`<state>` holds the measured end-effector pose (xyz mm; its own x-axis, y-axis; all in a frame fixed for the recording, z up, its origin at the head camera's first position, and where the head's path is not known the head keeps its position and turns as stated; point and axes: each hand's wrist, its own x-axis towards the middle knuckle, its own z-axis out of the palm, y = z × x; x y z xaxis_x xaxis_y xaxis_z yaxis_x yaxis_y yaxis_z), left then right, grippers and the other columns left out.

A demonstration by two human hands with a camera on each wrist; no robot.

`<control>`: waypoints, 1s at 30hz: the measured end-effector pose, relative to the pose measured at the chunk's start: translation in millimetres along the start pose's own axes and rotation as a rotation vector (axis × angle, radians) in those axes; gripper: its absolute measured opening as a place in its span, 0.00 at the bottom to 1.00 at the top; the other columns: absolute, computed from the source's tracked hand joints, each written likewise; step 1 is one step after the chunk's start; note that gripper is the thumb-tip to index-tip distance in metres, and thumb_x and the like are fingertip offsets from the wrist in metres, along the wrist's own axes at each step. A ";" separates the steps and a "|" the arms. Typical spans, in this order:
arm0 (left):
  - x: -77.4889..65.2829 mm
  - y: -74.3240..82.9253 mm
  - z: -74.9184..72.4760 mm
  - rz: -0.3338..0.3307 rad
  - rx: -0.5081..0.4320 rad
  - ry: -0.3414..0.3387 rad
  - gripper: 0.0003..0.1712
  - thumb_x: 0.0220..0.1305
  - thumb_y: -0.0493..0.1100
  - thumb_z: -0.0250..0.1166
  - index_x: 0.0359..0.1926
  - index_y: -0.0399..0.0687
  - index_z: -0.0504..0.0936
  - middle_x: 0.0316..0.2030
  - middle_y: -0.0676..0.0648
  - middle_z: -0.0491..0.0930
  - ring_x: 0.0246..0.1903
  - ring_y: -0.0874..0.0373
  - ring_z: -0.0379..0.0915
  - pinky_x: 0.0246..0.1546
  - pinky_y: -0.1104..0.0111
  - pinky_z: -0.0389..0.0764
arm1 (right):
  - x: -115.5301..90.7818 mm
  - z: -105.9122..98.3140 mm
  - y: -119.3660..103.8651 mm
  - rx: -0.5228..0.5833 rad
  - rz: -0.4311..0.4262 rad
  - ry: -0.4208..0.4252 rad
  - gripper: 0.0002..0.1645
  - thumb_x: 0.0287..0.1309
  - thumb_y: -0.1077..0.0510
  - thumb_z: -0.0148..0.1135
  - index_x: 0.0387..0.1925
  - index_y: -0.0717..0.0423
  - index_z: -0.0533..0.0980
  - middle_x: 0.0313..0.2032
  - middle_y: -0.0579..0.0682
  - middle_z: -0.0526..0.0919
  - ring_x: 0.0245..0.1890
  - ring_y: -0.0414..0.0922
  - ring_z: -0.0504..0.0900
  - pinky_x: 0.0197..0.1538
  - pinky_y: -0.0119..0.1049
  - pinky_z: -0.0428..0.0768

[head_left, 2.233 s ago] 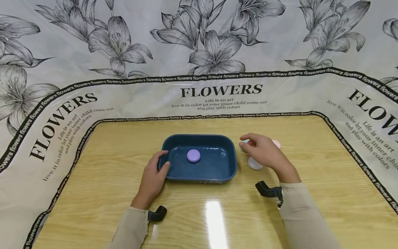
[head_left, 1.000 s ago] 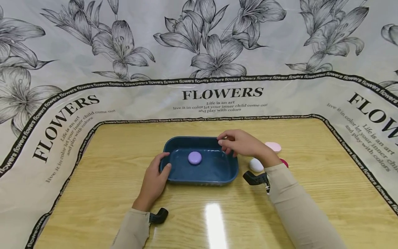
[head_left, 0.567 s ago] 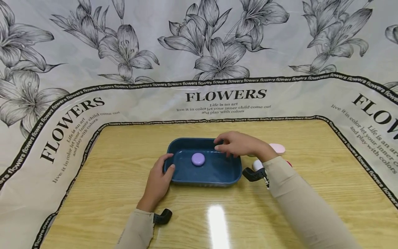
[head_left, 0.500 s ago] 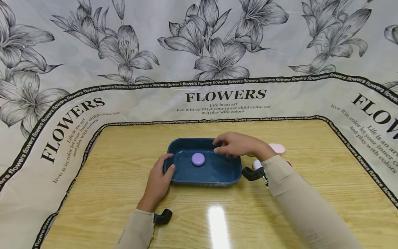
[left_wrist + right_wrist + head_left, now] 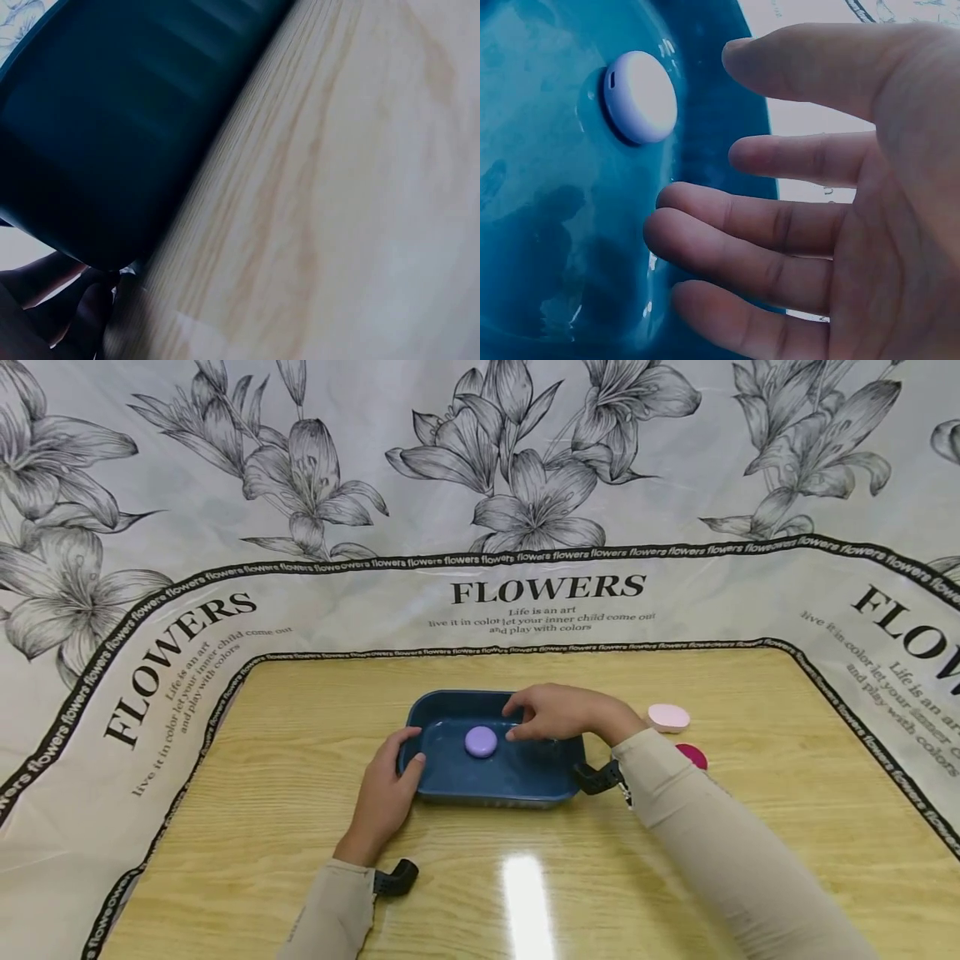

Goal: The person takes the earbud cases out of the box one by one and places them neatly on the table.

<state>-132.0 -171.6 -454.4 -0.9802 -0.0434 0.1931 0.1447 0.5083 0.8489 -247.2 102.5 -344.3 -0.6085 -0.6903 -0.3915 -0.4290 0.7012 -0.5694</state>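
Observation:
A dark blue rectangular dish with rounded corners sits on the table, a round, domed purple piece on its floor. In the right wrist view, this pale purple piece shows a small dark slot in its side. My left hand grips the dish's left end, thumb and forefinger at the rim. The left wrist view has the fingers at the corner of the dish wall. My right hand is over the dish's right part, just right of the purple piece, its spread fingers holding nothing.
Right of the dish, a pink oval piece and a crimson round piece lie on the wooden table, the crimson one partly behind the right sleeve. A flower-printed cloth stands around the back and sides.
From beside the dish, my right hand has moved left over it, towards the purple piece. The white piece on the table is now hidden by the right arm. My left hand keeps its hold.

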 end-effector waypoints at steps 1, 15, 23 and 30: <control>0.1 -0.1 0.5 0.000 0.003 -0.003 0.22 0.74 0.45 0.58 0.66 0.53 0.73 0.66 0.47 0.71 0.68 0.53 0.63 0.68 0.51 0.63 | 0.5 1.0 0.0 -0.010 0.003 -0.001 0.32 0.67 0.48 0.63 0.65 0.61 0.72 0.37 0.49 0.84 0.32 0.43 0.80 0.36 0.38 0.78; -1.4 1.4 1.3 -0.016 0.004 -0.005 0.22 0.73 0.44 0.58 0.66 0.52 0.73 0.66 0.48 0.71 0.68 0.53 0.63 0.68 0.51 0.63 | 9.7 -1.3 -1.5 -0.056 0.030 0.013 0.34 0.67 0.47 0.63 0.68 0.59 0.69 0.36 0.46 0.83 0.33 0.40 0.81 0.38 0.39 0.78; -0.7 0.6 -1.2 -0.007 0.010 -0.018 0.23 0.74 0.45 0.58 0.67 0.52 0.72 0.67 0.47 0.70 0.68 0.52 0.63 0.68 0.50 0.63 | 15.6 -3.6 -4.9 -0.125 0.044 0.015 0.35 0.66 0.45 0.64 0.67 0.59 0.70 0.42 0.48 0.83 0.39 0.41 0.81 0.46 0.41 0.78; 0.0 -0.9 -1.8 0.005 0.013 -0.018 0.23 0.74 0.47 0.58 0.66 0.53 0.72 0.67 0.47 0.70 0.69 0.53 0.62 0.69 0.51 0.62 | 22.1 -7.5 -7.6 -0.185 0.036 0.031 0.33 0.66 0.44 0.63 0.65 0.58 0.74 0.57 0.53 0.79 0.51 0.47 0.79 0.57 0.48 0.76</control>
<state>-131.9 -173.6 -454.3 -0.9817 -0.0257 0.1888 0.1483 0.5196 0.8415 -262.4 83.2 -343.1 -0.6444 -0.6606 -0.3852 -0.5206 0.7479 -0.4118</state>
